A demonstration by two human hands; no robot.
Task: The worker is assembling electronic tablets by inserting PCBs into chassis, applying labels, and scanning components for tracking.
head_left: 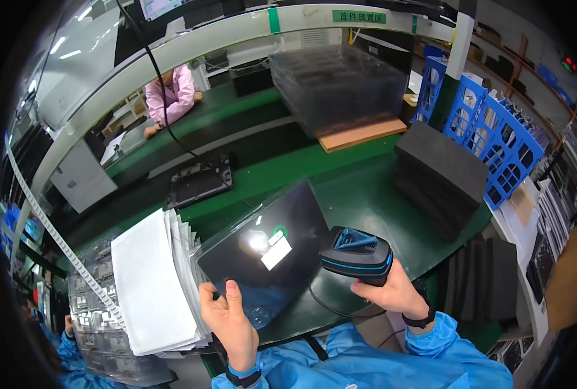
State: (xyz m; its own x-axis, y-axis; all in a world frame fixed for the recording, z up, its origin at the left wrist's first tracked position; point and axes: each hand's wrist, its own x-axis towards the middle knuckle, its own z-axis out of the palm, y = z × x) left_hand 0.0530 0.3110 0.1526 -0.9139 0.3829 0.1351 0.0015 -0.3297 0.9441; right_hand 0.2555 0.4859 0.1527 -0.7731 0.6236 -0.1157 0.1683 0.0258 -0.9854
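Black and shiny, a panel sat pinched at its near edge in the left hand; the right hand was wrapped around a scanner.

Hard glare on dark panel; fisheye-bent edges; black corners

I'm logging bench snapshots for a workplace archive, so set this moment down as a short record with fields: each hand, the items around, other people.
Left hand: hand gripping the near edge of a glossy dark panel
Panel markings: white labels, one round green sticker
Right hand: hand holding a black-and-blue handheld scanner
Left of panel: white sheet-like stack
Right: black foam blocks, blue plastic racks
Beyond panel: dark open housing
Across bench: person in pink
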